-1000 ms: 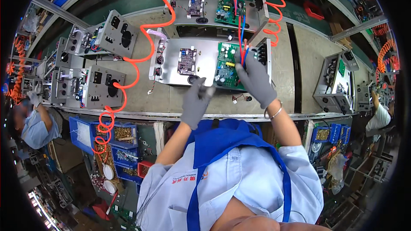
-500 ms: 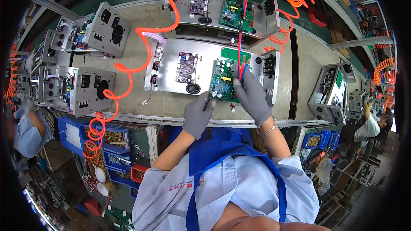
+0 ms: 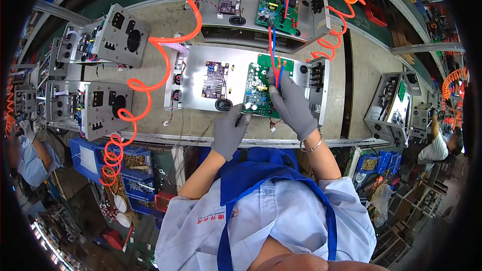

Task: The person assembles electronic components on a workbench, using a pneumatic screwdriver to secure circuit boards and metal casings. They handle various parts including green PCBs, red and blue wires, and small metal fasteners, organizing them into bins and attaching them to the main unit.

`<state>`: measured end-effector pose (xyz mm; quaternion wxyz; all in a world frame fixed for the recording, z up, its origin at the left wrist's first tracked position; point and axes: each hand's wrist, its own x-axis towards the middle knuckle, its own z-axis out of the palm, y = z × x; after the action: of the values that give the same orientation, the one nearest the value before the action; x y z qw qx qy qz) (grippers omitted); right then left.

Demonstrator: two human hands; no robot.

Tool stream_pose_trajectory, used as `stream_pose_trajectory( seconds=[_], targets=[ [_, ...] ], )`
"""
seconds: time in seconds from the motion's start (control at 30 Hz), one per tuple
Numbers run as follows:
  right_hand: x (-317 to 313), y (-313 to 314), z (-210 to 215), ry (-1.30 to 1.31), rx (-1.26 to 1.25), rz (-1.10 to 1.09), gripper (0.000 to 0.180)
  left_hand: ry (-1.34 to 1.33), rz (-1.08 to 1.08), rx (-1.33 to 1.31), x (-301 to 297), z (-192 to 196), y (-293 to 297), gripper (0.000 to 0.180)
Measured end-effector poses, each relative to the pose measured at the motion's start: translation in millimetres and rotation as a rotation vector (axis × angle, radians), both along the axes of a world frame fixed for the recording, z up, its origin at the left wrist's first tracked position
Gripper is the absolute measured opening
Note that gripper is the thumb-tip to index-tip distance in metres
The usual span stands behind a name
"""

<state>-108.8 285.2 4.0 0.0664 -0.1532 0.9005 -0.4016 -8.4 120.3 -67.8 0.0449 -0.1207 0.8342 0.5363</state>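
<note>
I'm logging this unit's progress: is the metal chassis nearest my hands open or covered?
Open: the green circuit board and smaller purple circuit board show bare on the metal chassis, with no cover over them.

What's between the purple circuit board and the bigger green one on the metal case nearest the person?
In the head view, shiny metal plate with small brass-coloured bits shows between the purple board and the green board.

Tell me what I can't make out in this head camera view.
Head view:
Part of the green circuit board: hidden by the right hand.
Upper end of the nearest orange coiled hose: cut off by the top edge.
Small brass-coloured parts: too small to identify.
</note>
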Motion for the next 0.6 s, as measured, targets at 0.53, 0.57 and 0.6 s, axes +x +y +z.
stream_pose_trajectory(
  seconds=[0.53, 0.57, 0.6],
  targets=[
    [0.9, 10.0, 8.2, 0.221, 0.100, 0.025, 0.032, -0.026, 0.076, 0.076, -5.0, 13.2, 12.0, 0.036],
    [7.9, 7.5, 23.8, 0.322, 0.125, 0.048, 0.036, -0.011, 0.095, 0.078, -2.2, 13.2, 11.2, 0.036],
    [19.1, 7.2, 59.4, 0.072, 0.014, -0.071, 0.042, 0.004, 0.136, 0.073, 1.8, 12.9, 6.0, 0.037]
  ],
)
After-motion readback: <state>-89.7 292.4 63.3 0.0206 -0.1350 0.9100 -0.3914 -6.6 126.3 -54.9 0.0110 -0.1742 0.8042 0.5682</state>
